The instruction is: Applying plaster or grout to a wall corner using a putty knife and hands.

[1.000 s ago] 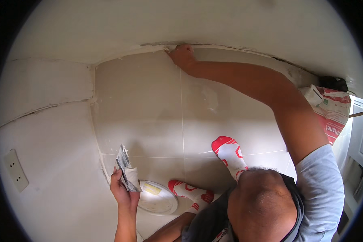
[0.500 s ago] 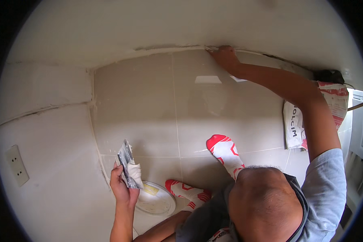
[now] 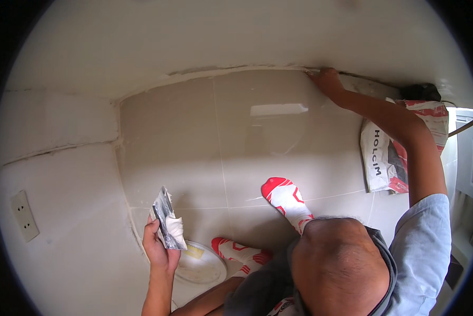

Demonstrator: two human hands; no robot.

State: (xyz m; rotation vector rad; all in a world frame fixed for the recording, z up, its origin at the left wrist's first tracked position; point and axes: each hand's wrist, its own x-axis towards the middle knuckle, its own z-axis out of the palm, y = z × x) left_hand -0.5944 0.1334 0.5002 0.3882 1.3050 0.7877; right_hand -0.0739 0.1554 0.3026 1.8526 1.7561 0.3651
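Note:
My left hand (image 3: 160, 250) grips a flat, dark grey plate (image 3: 163, 203) smeared with white; a soft lump of white putty (image 3: 174, 225) clings to its right face. Far off at the upper right, my right hand (image 3: 327, 81) is closed, with its fingertips against the joint between wall and floor. Anything pinched in those fingers is hidden or too small to make out. A pale band of putty (image 3: 247, 68) runs along this joint to the left of the hand. Under the plate, a round white lid (image 3: 202, 266) with a yellowish patch lies on the floor.
A white and red printed sack (image 3: 376, 158) rests by my right arm, with a black object (image 3: 420, 92) behind it. My socked feet (image 3: 286, 200) stand on the beige floor tiles (image 3: 168, 142). A wall outlet (image 3: 24, 216) sits on the left wall, below a rough seam (image 3: 57, 150).
My right hand has slid rightward along the wall joint, and the pale band shows farther right behind it. The left hand holds the plate nearly still. The view has shifted slightly.

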